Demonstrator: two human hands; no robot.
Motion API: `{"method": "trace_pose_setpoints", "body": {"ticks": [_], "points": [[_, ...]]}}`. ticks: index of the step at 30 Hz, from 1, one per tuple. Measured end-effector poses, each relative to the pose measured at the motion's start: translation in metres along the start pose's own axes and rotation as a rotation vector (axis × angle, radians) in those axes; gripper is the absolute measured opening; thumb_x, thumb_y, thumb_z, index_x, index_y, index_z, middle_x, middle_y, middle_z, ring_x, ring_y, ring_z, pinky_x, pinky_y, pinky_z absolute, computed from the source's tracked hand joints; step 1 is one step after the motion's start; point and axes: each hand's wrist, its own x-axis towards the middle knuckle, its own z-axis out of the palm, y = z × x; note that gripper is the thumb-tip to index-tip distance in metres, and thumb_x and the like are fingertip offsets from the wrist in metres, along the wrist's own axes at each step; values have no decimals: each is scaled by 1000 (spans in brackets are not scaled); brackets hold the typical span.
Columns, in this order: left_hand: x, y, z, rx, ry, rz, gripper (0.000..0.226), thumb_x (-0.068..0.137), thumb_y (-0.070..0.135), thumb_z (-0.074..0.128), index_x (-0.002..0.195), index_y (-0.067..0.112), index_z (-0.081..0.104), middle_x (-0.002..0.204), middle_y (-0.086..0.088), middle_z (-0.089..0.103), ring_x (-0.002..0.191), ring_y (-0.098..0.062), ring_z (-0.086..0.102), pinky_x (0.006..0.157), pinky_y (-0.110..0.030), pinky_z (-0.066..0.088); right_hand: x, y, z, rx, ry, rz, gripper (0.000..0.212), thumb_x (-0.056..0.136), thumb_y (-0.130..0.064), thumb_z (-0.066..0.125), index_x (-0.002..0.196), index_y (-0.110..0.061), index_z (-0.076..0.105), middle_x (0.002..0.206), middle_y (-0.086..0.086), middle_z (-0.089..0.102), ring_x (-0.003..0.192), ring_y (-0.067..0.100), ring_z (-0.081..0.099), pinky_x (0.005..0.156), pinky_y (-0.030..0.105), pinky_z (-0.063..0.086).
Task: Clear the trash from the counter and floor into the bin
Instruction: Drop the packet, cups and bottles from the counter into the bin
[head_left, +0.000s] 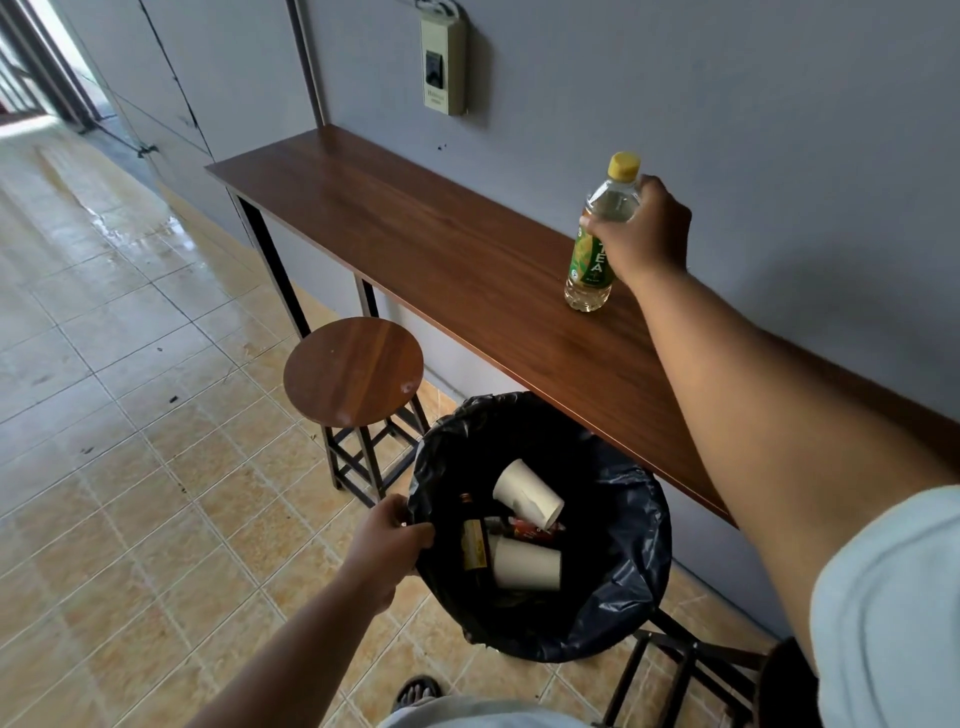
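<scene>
A clear tea bottle (597, 244) with a yellow cap and green label stands upright on the wooden counter (426, 244) against the grey wall. My right hand (647, 234) is wrapped around its upper half. Below the counter, a bin lined with a black bag (628, 551) is held at its left rim by my left hand (387, 535). Inside the bin lie two white paper cups (527, 493), a small brown glass bottle (474, 540) and a red wrapper (530, 530).
A round wooden stool (353, 371) on a black frame stands left of the bin, under the counter's edge. A second black stool frame (675, 670) sits at the lower right. Tiled floor (130, 415) spreads to the left. My sandalled foot (415, 691) shows at the bottom.
</scene>
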Motion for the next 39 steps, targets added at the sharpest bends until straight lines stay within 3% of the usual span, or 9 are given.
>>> {"method": "trace_pose_setpoints", "body": {"ticks": [5,10,12,16,22,28,33,37,39], "points": [[2,2,-5,-1,-9,-9,28,83,-8,60,104,9,59,105,-18,68,88,-32,71,58,-30,58,-59,-12,-29,194,54,-190,63,66,-47,77,120,-22,56,96,-4,71,86,11,66,74,21,49],[3,-1,-10,17,-24,-7,26,83,-7,60,106,6,59,106,-20,67,89,-32,71,57,-30,58,-147,-9,-45,381,-101,-277,42,72,-38,80,106,-26,59,93,-4,73,82,12,70,70,40,57],[3,-3,-13,18,-31,-6,25,83,-7,60,105,6,59,106,-20,67,89,-33,71,57,-30,59,-183,0,-38,328,-246,-222,39,72,-44,79,102,-24,63,87,-4,73,75,14,70,63,40,57],[4,-9,-22,29,-39,-5,26,82,-9,60,104,5,58,107,-22,66,89,-34,71,58,-32,59,-244,30,-4,70,-553,-154,44,69,-52,77,102,-30,59,80,-11,70,64,5,65,55,22,51],[5,-17,-34,60,-51,5,30,80,-7,60,108,3,60,109,-23,66,91,-35,71,59,-31,59,-285,79,56,-102,-788,64,49,64,-47,81,98,-25,54,88,-1,65,78,13,66,72,34,59],[6,-20,-42,75,-62,18,27,79,-7,60,103,5,61,107,-21,66,92,-37,70,61,-33,58,-297,84,82,-199,-801,166,60,68,-46,81,116,-18,57,103,8,65,95,23,66,84,33,56],[12,-28,-48,139,-52,25,25,79,-2,64,100,10,62,104,-20,67,92,-34,70,62,-32,56,-306,82,81,-233,-711,179,50,79,-42,71,119,-14,58,110,14,65,102,30,64,87,36,55],[16,-35,-55,180,-31,29,24,76,-3,63,96,10,64,99,-20,69,88,-36,71,68,-49,62,-305,79,64,-154,-605,158,50,84,-31,69,129,-12,56,122,13,63,110,27,62,93,33,51],[16,-37,-58,180,-17,19,23,77,-4,63,96,8,63,100,-21,69,87,-36,70,61,-42,59,-308,78,52,-109,-546,138,43,86,-27,67,125,-12,59,121,10,64,108,24,63,89,31,51]]}}
